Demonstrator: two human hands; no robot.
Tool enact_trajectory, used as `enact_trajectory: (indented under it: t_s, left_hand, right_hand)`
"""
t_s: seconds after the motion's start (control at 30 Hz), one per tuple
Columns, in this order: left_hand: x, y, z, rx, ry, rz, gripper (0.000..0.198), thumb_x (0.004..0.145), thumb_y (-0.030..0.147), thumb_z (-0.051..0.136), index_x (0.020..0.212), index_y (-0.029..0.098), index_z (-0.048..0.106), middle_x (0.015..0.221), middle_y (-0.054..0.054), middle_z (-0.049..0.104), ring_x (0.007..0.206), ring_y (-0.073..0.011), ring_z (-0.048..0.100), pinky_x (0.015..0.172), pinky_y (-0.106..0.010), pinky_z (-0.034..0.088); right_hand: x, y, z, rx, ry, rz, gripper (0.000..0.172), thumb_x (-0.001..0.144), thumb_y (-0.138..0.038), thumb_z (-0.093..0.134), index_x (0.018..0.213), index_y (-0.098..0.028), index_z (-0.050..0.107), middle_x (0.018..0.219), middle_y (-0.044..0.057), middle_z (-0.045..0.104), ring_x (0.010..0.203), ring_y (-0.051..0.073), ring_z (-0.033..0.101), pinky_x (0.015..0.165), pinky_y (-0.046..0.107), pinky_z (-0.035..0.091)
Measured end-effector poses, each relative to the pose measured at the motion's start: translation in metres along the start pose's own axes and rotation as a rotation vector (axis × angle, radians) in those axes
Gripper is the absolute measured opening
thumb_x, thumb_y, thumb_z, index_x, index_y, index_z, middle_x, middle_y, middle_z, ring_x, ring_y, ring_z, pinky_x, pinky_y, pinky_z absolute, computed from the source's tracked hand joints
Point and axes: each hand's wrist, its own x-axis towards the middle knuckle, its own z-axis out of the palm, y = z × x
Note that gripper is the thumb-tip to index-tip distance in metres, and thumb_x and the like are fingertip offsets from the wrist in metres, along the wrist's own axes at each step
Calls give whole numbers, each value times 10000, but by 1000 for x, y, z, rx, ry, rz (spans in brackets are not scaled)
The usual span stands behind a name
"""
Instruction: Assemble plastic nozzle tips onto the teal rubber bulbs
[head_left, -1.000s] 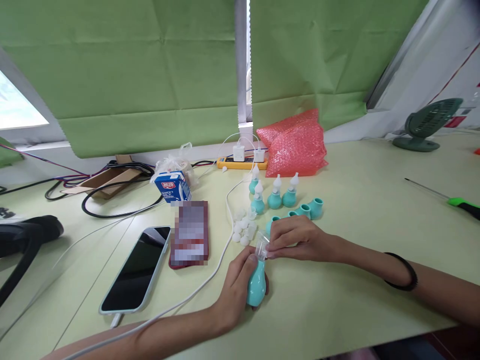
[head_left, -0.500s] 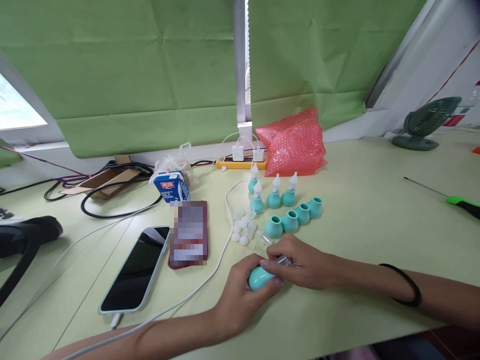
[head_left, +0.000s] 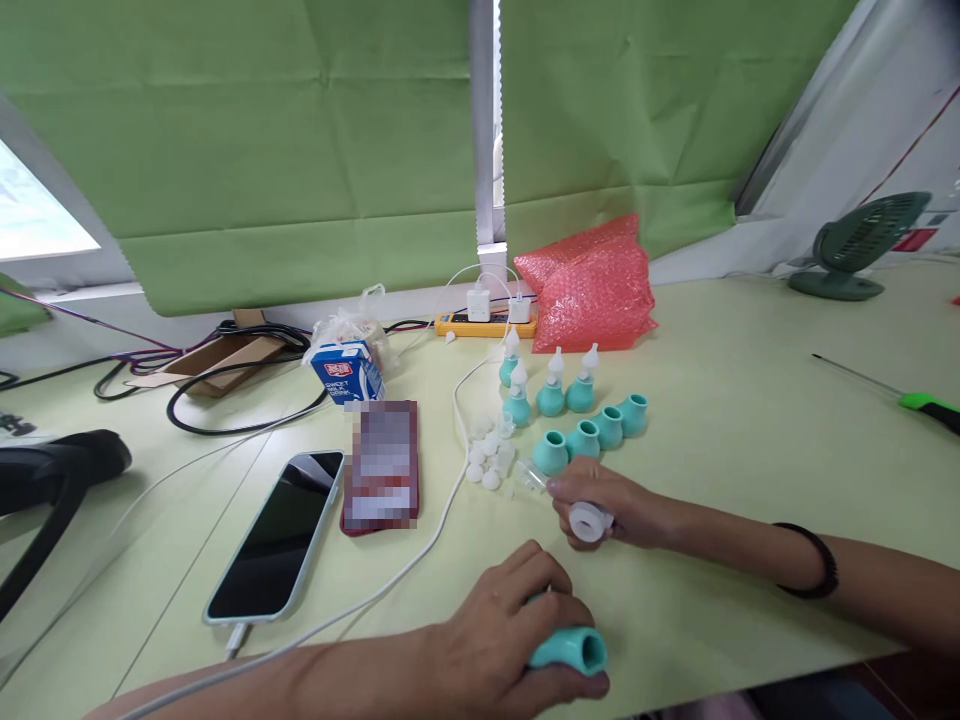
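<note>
My left hand (head_left: 499,630) is wrapped round a teal rubber bulb (head_left: 571,650), low over the front of the table, its open mouth turned to the right. Above and to the right, my right hand (head_left: 619,500) grips a clear plastic nozzle piece (head_left: 589,522) with a round white flange that faces me; the fingers cover much of it. A loose clear tube (head_left: 529,474) lies by the right fingertips. Just beyond stand several open teal bulbs (head_left: 552,454) in a slanting row. Behind them are several teal bulbs with white pointed tips (head_left: 553,397). Small white caps (head_left: 490,458) are heaped to their left.
A white cable (head_left: 427,548) crosses the table beside two phones (head_left: 276,540). Further back are a blue milk drink carton (head_left: 347,374), an orange power strip (head_left: 455,325) and pink bubble wrap (head_left: 596,295). A screwdriver (head_left: 926,408) and a green fan (head_left: 855,250) are at right.
My hands have moved apart. The left came nearer me and rightward with the bulb, whose mouth now shows; the clear nozzle piece is now away from it, in my right hand.
</note>
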Motion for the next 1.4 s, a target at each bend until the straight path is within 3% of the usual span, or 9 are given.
enact_trajectory:
  t_s: [0.1, 0.2, 0.37, 0.6, 0.8, 0.93, 1.17, 1.3, 1.4]
  left_hand:
    - [-1, -5, 5, -111, 207, -144, 139, 737, 257, 515, 832, 161, 484, 790, -77, 517, 735, -175, 477, 659, -273, 388]
    - [1, -12, 12, -257, 377, -314, 362, 696, 256, 576, 994, 202, 377, 861, -48, 522, 768, -161, 494, 683, -272, 397]
    - [6, -14, 13, -380, 392, -365, 476, 726, 230, 554, 1136, 243, 313, 1010, -59, 539, 909, -178, 507, 784, -308, 390]
    - [8, -20, 13, -465, 494, -356, 290, 722, 245, 563, 1001, 198, 498, 1009, -62, 560, 950, -196, 502, 814, -307, 399]
    - [8, -24, 15, -495, 573, -457, 259, 724, 283, 558, 962, 189, 521, 951, -51, 567, 885, -178, 512, 705, -253, 426]
    - [10, -25, 15, -517, 591, -471, 323, 728, 290, 551, 1030, 190, 497, 964, -53, 561, 868, -173, 512, 692, -254, 427]
    - [8, -26, 14, -500, 583, -474, 340, 726, 321, 547, 1041, 205, 500, 945, -50, 549, 883, -177, 490, 692, -252, 421]
    - [10, -26, 13, -536, 595, -432, 269, 776, 336, 464, 995, 183, 493, 857, -46, 534, 769, -143, 493, 638, -238, 423]
    - [14, -25, 14, -578, 607, -490, 152, 781, 306, 455, 850, 171, 464, 714, -4, 482, 613, -99, 446, 546, -209, 402]
  right_hand:
    - [2, 0, -4, 19, 72, -12, 441, 696, -449, 501, 403, -144, 376, 337, -77, 292, 300, 19, 222, 318, 181, 156]
    - [3, -3, -2, -131, 131, -44, 327, 647, -371, 598, 482, -123, 463, 384, -73, 361, 329, 17, 275, 322, 165, 183]
    - [5, -3, 4, -224, 327, -89, 306, 549, -312, 696, 625, -152, 446, 493, -74, 436, 455, 45, 407, 414, 158, 302]
    - [3, -3, 3, -266, 244, -4, 363, 592, -376, 657, 733, -181, 386, 486, -90, 409, 422, 43, 365, 390, 154, 288]
    - [-4, -2, 3, -767, 438, -352, 343, 591, -322, 666, 806, -181, 440, 455, -89, 397, 401, 47, 347, 378, 162, 283]
    - [-8, -6, 7, -1026, 283, -581, 185, 700, -287, 562, 835, -163, 535, 477, -58, 464, 394, 44, 370, 431, 177, 338]
    - [-15, -32, 4, -1179, -31, -309, 126, 703, -163, 531, 828, -171, 535, 529, -36, 539, 452, 69, 463, 476, 189, 364]
    - [-29, -54, -2, -1271, -73, -296, 41, 693, -153, 549, 715, -188, 547, 513, -34, 550, 476, 80, 494, 468, 195, 359]
    - [-42, -74, -17, -1317, 65, -369, 49, 687, -239, 573, 682, -195, 552, 474, -39, 523, 434, 74, 476, 440, 194, 360]
